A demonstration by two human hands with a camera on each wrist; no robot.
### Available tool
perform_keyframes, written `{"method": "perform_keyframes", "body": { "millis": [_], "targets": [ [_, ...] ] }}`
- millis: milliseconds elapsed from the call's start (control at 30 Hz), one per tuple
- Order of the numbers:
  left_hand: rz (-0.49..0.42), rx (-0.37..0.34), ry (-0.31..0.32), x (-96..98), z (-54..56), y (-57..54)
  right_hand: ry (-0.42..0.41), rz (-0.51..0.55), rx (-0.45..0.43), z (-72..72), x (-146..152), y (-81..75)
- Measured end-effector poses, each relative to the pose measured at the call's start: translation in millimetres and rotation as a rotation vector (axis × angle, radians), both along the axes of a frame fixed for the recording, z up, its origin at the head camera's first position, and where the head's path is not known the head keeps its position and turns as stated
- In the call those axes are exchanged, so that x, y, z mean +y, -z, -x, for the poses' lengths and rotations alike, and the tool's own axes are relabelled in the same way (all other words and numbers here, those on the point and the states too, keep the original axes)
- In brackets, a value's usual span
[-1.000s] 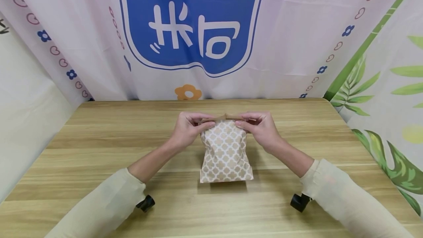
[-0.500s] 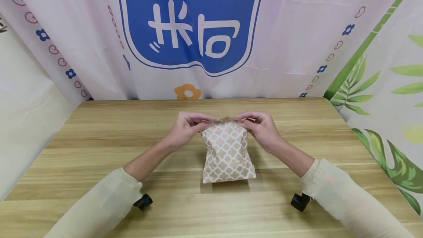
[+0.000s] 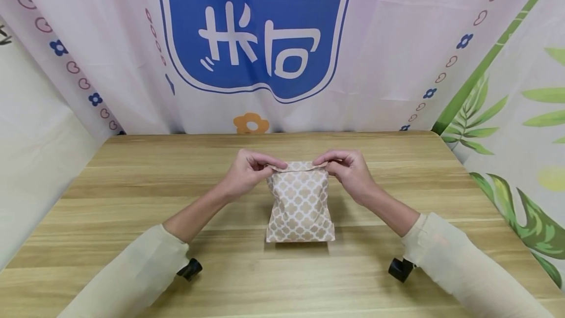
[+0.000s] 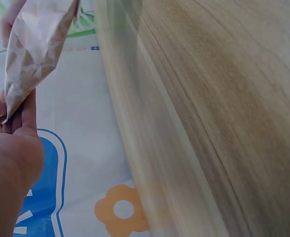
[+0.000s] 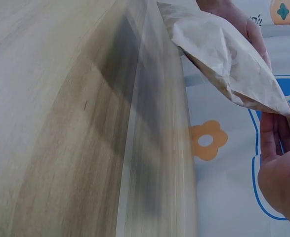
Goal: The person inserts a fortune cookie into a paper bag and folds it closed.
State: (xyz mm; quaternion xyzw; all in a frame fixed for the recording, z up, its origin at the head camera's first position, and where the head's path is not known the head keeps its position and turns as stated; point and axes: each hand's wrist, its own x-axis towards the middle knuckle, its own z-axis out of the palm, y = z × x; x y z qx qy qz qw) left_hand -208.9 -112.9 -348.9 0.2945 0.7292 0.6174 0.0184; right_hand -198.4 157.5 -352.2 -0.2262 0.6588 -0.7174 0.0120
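Note:
A tan paper bag [image 3: 300, 205] with a white lattice print is held up by both hands, its top edge folded over toward me in a narrow flap. At the bag's upper left corner my left hand [image 3: 247, 173] pinches the fold between thumb and fingers. My right hand [image 3: 350, 173] pinches the upper right corner the same way. In the left wrist view the bag [image 4: 36, 44] hangs from the left hand [image 4: 16, 148] with its plain side showing. The right wrist view shows the bag [image 5: 224, 59] bulging and creased, its corner between the fingers of the right hand [image 5: 280, 168].
A wood-grain table [image 3: 132, 195] spreads beneath the hands. Behind it hangs a white curtain [image 3: 388, 63] with a blue emblem [image 3: 256, 77]. A leaf-printed cloth [image 3: 521, 112] is at the right. Black wrist cameras jut from both sleeves.
The bag's top edge has been turned over toward me, so a patterned flap now shows where brown paper stood up. The bag swung slightly right, then back left. Both hands stay at the corners.

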Motion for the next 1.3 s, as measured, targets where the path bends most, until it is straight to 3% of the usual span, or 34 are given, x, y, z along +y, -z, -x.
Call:
{"method": "perform_keyframes", "body": {
  "millis": [167, 467, 667, 900, 1133, 1300],
  "targets": [
    [0.002, 0.000, -0.003, -0.8, -0.8, -0.1, -0.029, -0.012, 0.041, -0.1, 2, -0.2],
    [-0.009, -0.005, 0.050, -3.9, -1.3, -0.4, 0.058, -0.144, 0.109, 0.3, 3, -3.3],
    [0.028, 0.015, -0.009, -0.4, -3.6, -2.7, 0.050, -0.138, 0.131, -0.2, 4, -4.4],
    [-0.018, 0.070, -0.015, 3.6, -5.2, -3.5, 0.038, -0.136, 0.272, 0.7, 4, -5.8],
    [-0.015, 0.155, -0.030, 6.8, -7.5, -3.9, 0.078, -0.330, 0.368, -1.4, 7, -11.6],
    [0.100, 0.238, -0.054, 8.6, -9.8, -10.1, 0.091, -0.447, 0.398, -5.2, 6, -20.4]
  ]
}}
